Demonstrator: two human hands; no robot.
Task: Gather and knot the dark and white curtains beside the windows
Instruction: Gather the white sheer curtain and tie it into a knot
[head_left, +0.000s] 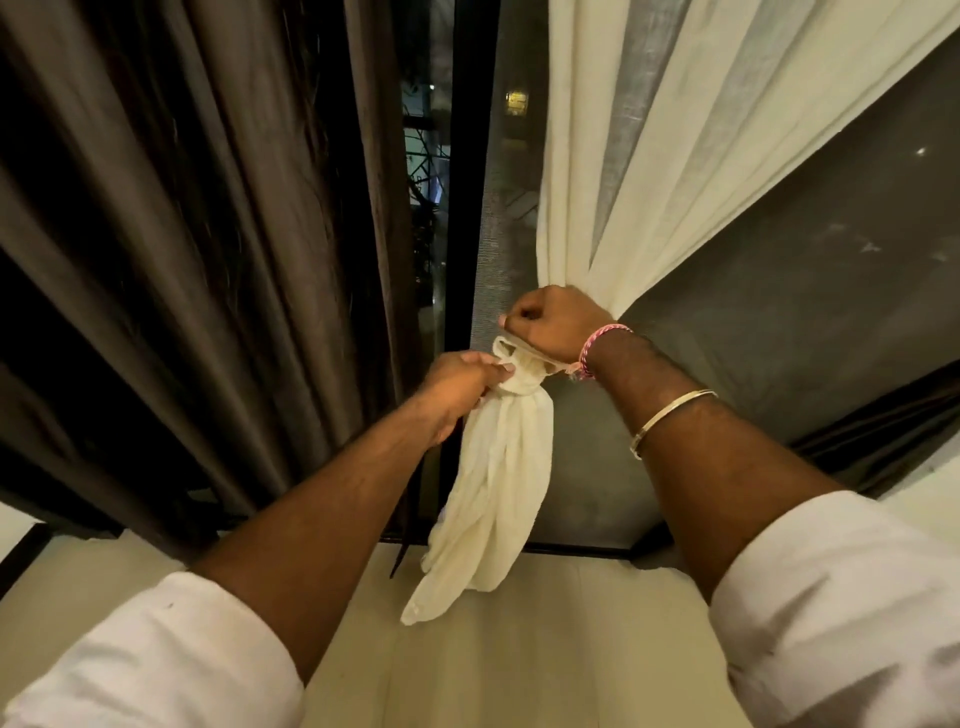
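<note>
A: What is nearest to the camera?

B: Two white sleeves (156, 654), rolled up on the forearms. Under them is a pale floor (545, 649). The right forearm wears a metal bangle (670, 415), and the right wrist a pink and white thread band (597, 345).

A: And the hands?

B: The left hand (462, 387) has its fingers curled round the knot (524, 374) of the white curtain (623, 156) and pinches the cloth there. The right hand (550, 327) is a closed fist just above the knot, gripping the gathered cloth where the folds come together.

A: Where is the white curtain?

B: It comes down from the upper right, in front of the window (779, 249), and narrows into the right fist. Below the knot its loose tail (483, 509) hangs down to near the floor.

A: And the dark curtain?

B: The dark curtain (182, 260) hangs in long folds on the left, apart from both hands. Between the two curtains stands a black window frame (465, 208), and small lights show through the glass behind.
</note>
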